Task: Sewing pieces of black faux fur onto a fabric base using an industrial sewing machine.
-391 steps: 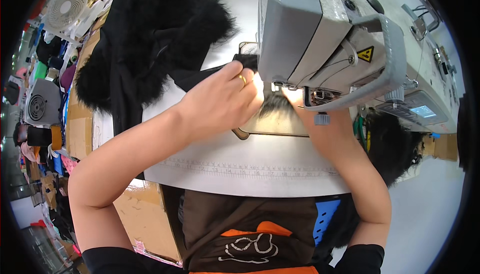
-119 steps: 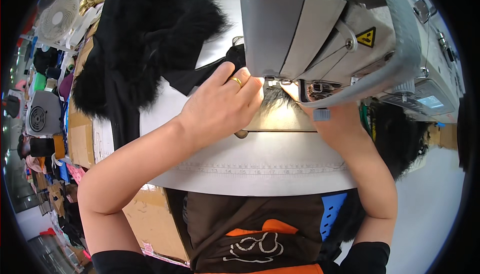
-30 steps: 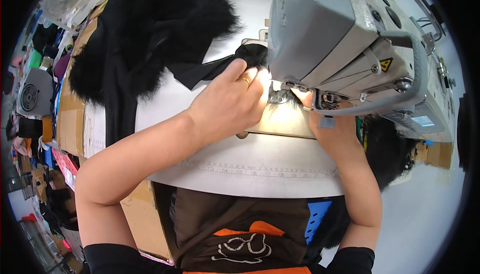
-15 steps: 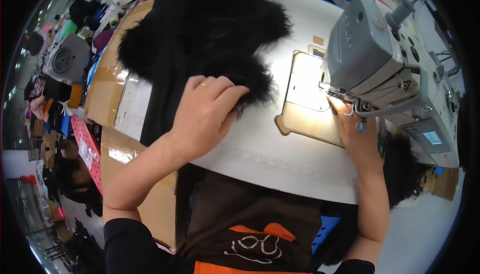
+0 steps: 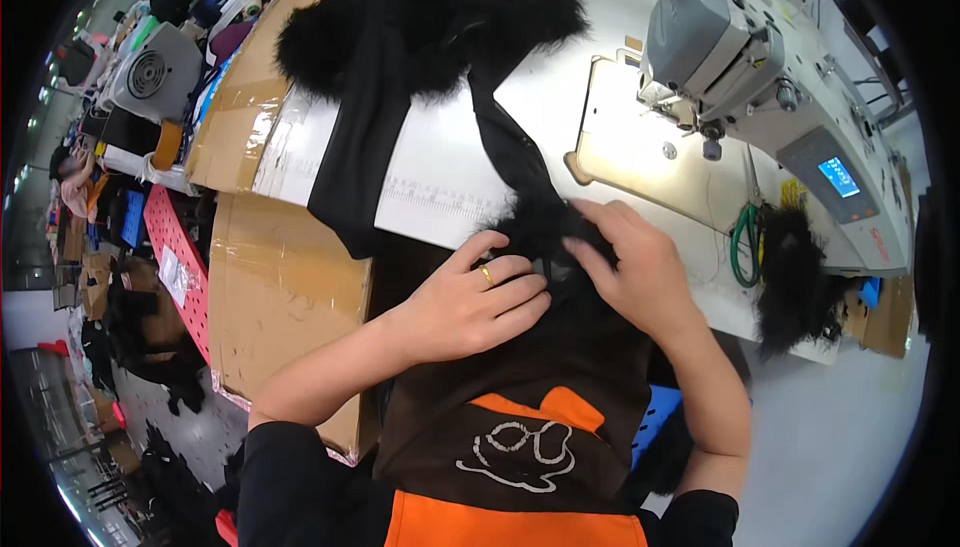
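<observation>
My left hand, a ring on one finger, curls over a black fur-trimmed piece at the table's front edge. My right hand grips the same piece from the right with thumb and fingers. A black fabric strip runs from it up to the larger furry garment spread on the white table. The grey sewing machine stands at the back right, its lit metal plate uncovered.
Green-handled scissors and a black fur clump lie right of the plate. Cardboard and a pink perforated board line the left side, beside a cluttered grey appliance. A person is at the far left background.
Both my hands have left the machine's needle area and come down to the table's front edge with the black piece. The strip now trails toward me. The view has shifted.
</observation>
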Tool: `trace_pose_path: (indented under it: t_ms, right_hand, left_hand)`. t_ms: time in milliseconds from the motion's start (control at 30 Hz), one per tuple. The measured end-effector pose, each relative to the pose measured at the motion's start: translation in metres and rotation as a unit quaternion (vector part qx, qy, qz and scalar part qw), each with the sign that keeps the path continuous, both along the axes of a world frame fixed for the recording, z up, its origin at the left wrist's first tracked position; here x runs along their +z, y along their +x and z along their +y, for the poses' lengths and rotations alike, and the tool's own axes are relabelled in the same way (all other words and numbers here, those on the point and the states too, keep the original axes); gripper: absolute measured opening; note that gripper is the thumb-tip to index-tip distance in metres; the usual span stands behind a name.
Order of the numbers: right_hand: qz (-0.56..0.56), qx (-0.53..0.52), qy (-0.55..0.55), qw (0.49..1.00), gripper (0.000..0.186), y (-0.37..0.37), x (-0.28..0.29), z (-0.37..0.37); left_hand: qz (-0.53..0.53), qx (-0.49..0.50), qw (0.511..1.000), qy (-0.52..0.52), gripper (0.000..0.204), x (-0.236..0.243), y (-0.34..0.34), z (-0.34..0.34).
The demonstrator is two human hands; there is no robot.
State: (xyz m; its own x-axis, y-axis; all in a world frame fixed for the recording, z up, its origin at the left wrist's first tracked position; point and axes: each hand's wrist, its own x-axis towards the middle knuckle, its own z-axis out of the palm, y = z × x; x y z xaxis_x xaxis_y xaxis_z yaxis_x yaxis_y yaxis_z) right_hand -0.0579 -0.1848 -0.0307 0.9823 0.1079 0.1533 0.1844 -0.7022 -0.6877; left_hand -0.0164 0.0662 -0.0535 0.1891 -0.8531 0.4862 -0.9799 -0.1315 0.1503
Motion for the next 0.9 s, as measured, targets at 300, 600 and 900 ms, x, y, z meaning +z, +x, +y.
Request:
trace_pose_path:
  t_ms: [300, 600, 900]
  right_hand:
    - [-0.222, 0.069, 0.081, 0.969, 0.045, -0.079, -0.020, 0.042]
    - [-0.262, 0.058, 0.090, 0.959, 0.048, -0.101, -0.044, 0.071]
    - [-0.128, -0.018, 0.160, 0.979, 0.035, -0.105, -0.039, 0.072]
  left_hand:
    - [0.206, 0.147, 0.965, -0.066, 0.027, -0.012, -0.063, 0.015]
    - [0.756, 0.006, 0.475, -0.449, 0.043, 0.012, -0.095, 0.018]
    - [0.600, 0.155, 0.666, -0.416, 0.027, 0.021, -0.084, 0.003]
